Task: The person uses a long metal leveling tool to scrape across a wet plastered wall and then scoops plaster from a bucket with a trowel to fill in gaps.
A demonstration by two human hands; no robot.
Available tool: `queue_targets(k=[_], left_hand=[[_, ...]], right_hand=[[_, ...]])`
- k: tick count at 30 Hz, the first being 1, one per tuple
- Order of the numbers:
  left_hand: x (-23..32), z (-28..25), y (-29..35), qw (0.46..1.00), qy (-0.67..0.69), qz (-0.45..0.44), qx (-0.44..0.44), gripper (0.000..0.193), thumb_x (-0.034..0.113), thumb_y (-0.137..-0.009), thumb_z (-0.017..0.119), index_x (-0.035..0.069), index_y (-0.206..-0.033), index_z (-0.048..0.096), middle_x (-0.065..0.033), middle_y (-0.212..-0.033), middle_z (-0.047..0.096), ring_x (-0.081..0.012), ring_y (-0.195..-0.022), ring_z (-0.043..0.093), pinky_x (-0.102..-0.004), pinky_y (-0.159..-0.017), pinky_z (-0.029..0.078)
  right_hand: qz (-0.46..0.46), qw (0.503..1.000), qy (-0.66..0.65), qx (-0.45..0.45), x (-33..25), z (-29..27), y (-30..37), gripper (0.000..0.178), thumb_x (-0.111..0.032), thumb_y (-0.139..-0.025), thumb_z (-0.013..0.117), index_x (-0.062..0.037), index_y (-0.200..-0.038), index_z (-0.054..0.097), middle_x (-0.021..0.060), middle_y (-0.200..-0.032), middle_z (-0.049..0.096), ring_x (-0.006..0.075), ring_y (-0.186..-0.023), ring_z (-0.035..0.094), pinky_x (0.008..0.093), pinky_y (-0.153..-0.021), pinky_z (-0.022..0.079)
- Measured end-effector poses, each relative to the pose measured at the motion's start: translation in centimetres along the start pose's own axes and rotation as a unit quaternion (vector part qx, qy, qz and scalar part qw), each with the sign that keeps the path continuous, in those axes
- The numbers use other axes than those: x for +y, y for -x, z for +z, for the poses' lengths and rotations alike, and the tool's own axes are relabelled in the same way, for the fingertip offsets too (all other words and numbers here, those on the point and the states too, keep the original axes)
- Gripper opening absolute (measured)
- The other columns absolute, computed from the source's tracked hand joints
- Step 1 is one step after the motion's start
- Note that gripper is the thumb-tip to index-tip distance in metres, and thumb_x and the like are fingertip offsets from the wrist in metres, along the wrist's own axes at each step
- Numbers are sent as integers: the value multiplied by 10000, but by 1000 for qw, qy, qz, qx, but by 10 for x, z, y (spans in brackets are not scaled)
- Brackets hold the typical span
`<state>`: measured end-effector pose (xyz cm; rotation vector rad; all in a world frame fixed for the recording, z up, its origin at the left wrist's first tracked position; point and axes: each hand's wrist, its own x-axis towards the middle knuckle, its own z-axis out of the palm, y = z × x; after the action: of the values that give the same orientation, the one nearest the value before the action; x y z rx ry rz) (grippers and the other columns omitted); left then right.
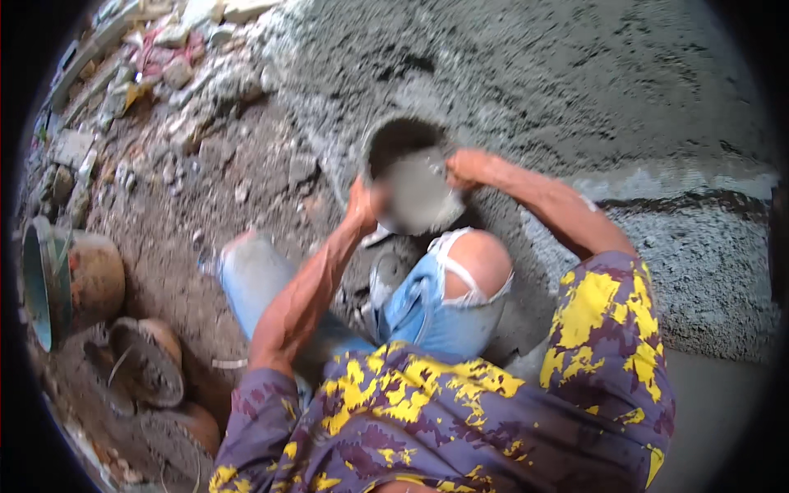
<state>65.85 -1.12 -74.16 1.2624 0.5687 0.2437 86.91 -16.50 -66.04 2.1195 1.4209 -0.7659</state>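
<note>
A bucket (367,152) is held tilted between my two hands above my bent knees, its mouth facing me. Wet grey mortar (423,193) lies inside it, partly smeared by blur. My left hand (360,207) grips the bucket's left side. At the right rim, my right hand (468,168) is closed on the bucket's edge; its fingertips are hidden. Just beyond the bucket rises a rough wall (526,74) coated in fresh grey mortar.
To the left, an overturned bucket (97,275) lies on the dirt, with mortar-caked containers (148,361) below it. Broken stones and rubble (181,74) cover the upper left ground. A ledge (674,181) runs along the wall at right. My jeans-clad knee (472,267) is close under the bucket.
</note>
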Motion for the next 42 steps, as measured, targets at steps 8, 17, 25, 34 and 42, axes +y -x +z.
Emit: queue_targets(k=[8, 17, 25, 34, 42], left_hand=[[29, -4, 0, 997, 64, -34, -34, 401, 48, -705, 510, 20, -1105, 509, -55, -902, 588, -158, -787, 533, -308, -688, 462], [59, -18, -5, 991, 64, -100, -57, 453, 71, -681, 557, 39, -1124, 464, -35, -841, 539, -140, -776, 518, -278, -712, 464], [23, -24, -25, 998, 43, -44, -34, 488, 130, -711, 570, 10, -1173, 469, -75, -974, 570, -171, -839, 511, -298, -746, 449], [18, -22, -32, 982, 151, -99, -61, 422, 19, -728, 531, 46, -1141, 447, -60, -841, 536, -156, -690, 527, -310, -594, 477], [15, -1, -39, 993, 97, -60, -41, 456, 24, -687, 533, 33, -1139, 467, -37, -847, 549, -136, -693, 486, -284, -618, 433]], right_hand=[[-15, 937, -334, -104, -29, 15, 33, 413, -421, -857, 550, -17, -936, 583, 139, -732, 612, 247, -621, 589, 404, -532, 465], [88, 980, -176, -17, -22, -116, 73, 374, -372, -841, 522, -48, -1011, 596, 191, -770, 627, 321, -706, 629, 444, -647, 520], [89, 985, 57, 134, -44, -76, 10, 142, -149, -786, 498, -64, -824, 606, 153, -678, 641, 308, -622, 650, 445, -541, 516], [21, 992, 94, 84, -55, -140, 44, 197, -164, -755, 528, -114, -873, 678, 151, -766, 664, 323, -746, 663, 437, -631, 539], [-46, 982, 171, 66, 4, -82, -22, 113, -146, -700, 612, -41, -669, 636, 117, -646, 635, 283, -607, 643, 399, -507, 513]])
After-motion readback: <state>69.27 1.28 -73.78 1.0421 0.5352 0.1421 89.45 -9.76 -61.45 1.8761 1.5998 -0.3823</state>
